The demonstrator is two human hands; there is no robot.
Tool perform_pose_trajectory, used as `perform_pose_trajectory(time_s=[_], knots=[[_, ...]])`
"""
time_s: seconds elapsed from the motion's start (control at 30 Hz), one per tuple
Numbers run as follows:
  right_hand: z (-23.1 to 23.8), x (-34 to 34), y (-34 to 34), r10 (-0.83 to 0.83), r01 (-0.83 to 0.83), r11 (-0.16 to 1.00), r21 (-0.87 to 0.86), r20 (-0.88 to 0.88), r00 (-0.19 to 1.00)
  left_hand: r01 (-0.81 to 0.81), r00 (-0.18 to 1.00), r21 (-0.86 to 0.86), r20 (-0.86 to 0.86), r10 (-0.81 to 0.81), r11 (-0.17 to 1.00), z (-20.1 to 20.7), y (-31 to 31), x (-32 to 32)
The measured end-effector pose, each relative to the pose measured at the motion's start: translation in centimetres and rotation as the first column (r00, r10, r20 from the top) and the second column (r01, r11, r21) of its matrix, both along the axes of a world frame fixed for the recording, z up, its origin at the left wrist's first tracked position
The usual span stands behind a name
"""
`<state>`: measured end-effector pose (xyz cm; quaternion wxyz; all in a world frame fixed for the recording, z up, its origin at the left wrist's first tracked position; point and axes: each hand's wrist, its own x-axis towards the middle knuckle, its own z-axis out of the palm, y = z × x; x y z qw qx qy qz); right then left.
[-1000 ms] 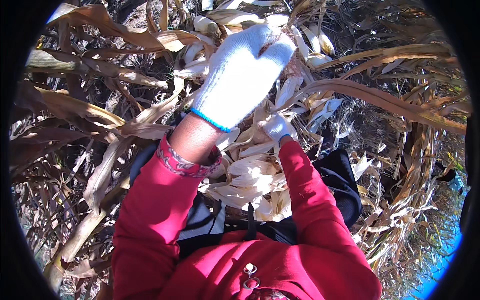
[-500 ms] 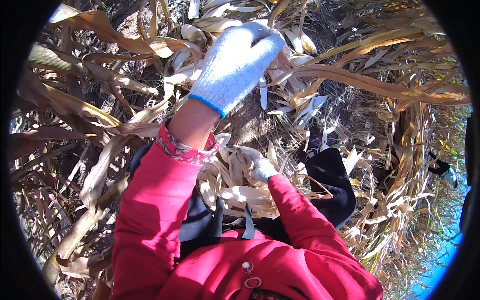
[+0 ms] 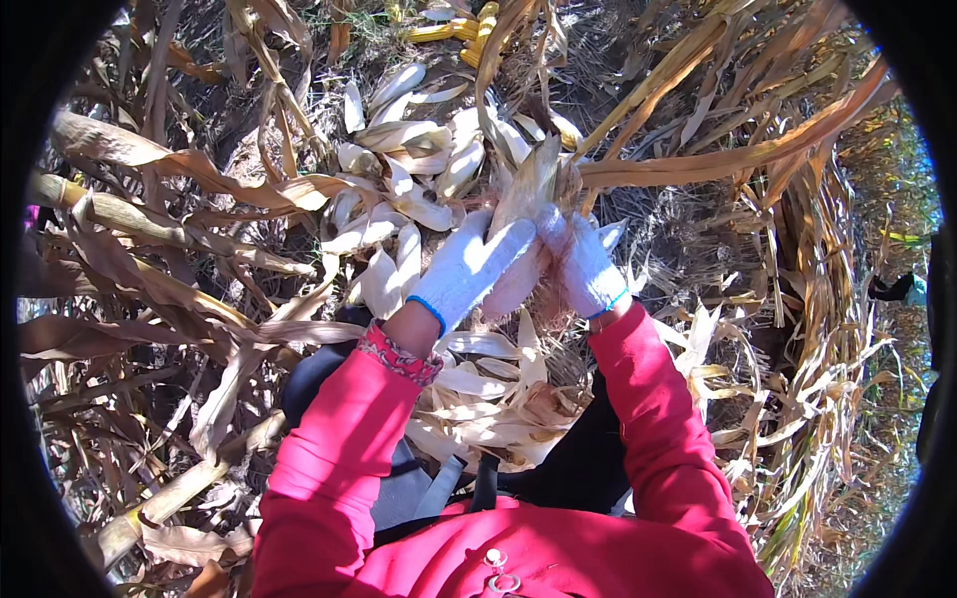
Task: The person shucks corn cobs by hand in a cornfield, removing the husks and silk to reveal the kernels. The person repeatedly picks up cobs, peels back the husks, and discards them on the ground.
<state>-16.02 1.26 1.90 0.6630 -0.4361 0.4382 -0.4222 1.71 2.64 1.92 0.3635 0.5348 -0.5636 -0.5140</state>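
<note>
Corn ear (image 3: 525, 194), wrapped in pale husk, sits between our gloved hands, above the ground before us. Our left grip (image 3: 472, 261) closes around its side; our right grip (image 3: 590, 267) has curled fingers against the husk and reddish silk (image 3: 551, 279), though we cannot tell how firmly they pinch. We judge this to be the start of peeling, and the next move calls for a steady left hold while the right pulls husk away. Loose husks (image 3: 478, 384) lie nearer us; bare yellow ears (image 3: 432, 33) lie farther off.

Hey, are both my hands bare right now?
No, left hand and right hand each wear a white knit glove with blue trim.
</note>
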Motion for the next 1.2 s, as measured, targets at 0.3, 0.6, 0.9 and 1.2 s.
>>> perform_pose_trajectory(time_s=[0.3, 0.6, 0.9, 1.2], knots=[[-1.5, -0.9, -2.2, -0.198, 0.19, 0.975, 0.115, 0.06, 0.978, 0.172, 0.947, 0.373, -0.318, -0.049, 0.912, -1.9, 0.2, -1.9], [-4.1, 1.5, -2.5, -0.31, 0.299, 0.946, 0.127, 0.078, 0.948, 0.035, 0.817, 0.43, -0.532, 0.222, 0.902, -5.5, 1.3, -3.6], [-5.2, 2.1, -2.5, -0.483, 0.408, 0.865, 0.291, 0.269, 0.833, -0.066, 0.713, 0.409, -0.618, 0.33, 0.91, -5.4, 1.8, -4.0], [-5.8, 1.4, -3.6, -0.567, 0.285, 0.818, 0.499, 0.621, 0.541, -0.26, 0.658, 0.35, -0.618, 0.43, 0.9, -5.8, 0.1, -5.0]])
